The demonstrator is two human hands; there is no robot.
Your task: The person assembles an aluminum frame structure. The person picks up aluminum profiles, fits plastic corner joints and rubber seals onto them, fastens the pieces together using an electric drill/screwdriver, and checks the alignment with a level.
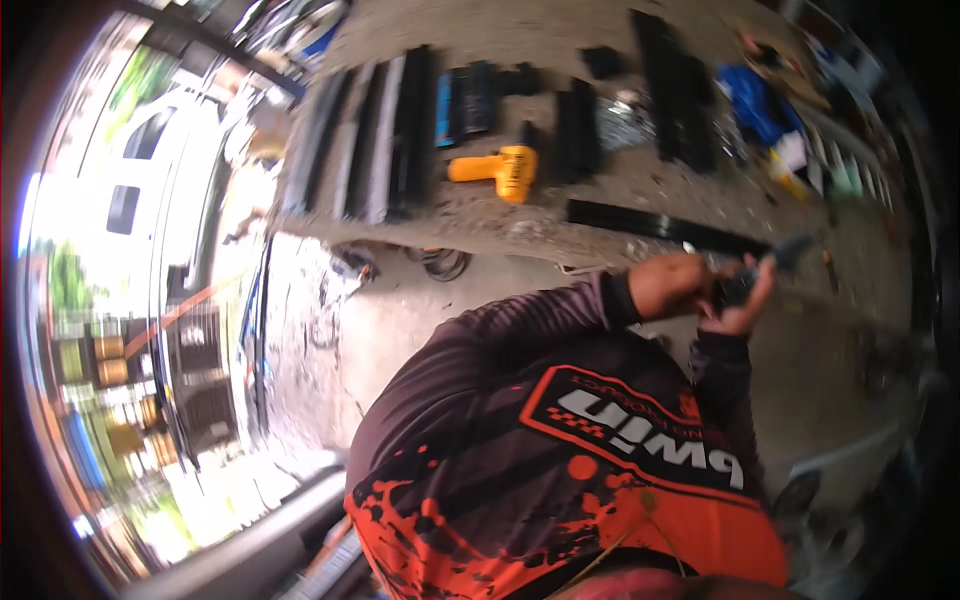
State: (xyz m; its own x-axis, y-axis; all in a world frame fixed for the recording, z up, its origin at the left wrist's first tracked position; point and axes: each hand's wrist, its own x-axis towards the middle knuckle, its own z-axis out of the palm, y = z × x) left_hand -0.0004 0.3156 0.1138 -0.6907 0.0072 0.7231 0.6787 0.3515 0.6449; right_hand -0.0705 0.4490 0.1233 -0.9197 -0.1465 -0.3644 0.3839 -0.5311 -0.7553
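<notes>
Both of my hands are close together at the table's near edge, in front of my chest. My right hand (745,305) is closed round a small dark piece (736,288), its thumb raised beside it. A blurred grey, flat-ended shape (792,252) sticks out beyond that hand; I cannot tell whether it belongs to the same piece. My left hand (668,286) has its fingers curled in against the dark piece; what they pinch is hidden. Just beyond the hands lies a long black profile bar (660,224), slanting along the table edge.
On the dusty table (370,222) lie long dark metal profiles (400,130), a yellow cordless drill (498,172), shorter black profiles (577,130), a clear plastic bag (625,122), tall black profiles (670,95) and a blue bag (752,105). A coiled cable (445,264) is below the edge.
</notes>
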